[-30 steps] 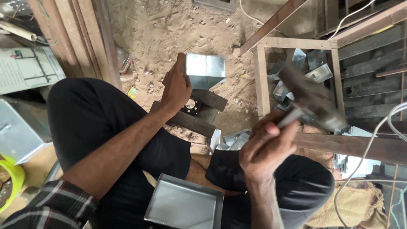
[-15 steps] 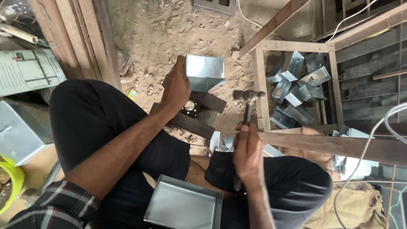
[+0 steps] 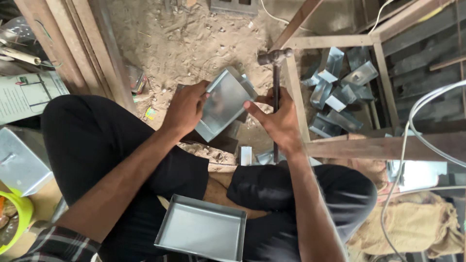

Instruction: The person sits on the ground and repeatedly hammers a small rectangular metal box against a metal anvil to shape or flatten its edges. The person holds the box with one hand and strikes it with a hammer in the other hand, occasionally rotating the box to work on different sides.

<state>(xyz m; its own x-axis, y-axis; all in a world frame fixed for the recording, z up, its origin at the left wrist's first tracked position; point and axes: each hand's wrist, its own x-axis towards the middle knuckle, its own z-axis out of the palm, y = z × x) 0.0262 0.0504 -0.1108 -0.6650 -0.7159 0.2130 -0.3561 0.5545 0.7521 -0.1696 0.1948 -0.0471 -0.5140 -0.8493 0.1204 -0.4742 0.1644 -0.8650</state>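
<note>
Sheet-metal piece (image 3: pixel 224 106): no longer resting upright on the block on the ground; now lifted and tilted between both hands, its open face turned up towards the camera.
Left hand (image 3: pixel 185 108): shifts from pressing on the top of the piece to gripping its left edge.
Right hand (image 3: pixel 277 121): comes forward from near the knee; fingertips now touch the piece's right edge.
Hammer (image 3: pixel 275 82): swung high a second ago, now upright, head up, handle pinned in the right hand.

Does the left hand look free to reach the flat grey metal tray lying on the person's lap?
Probably not right away: the left hand is gripping a folded sheet-metal box. The tray itself lies uncovered.
</note>
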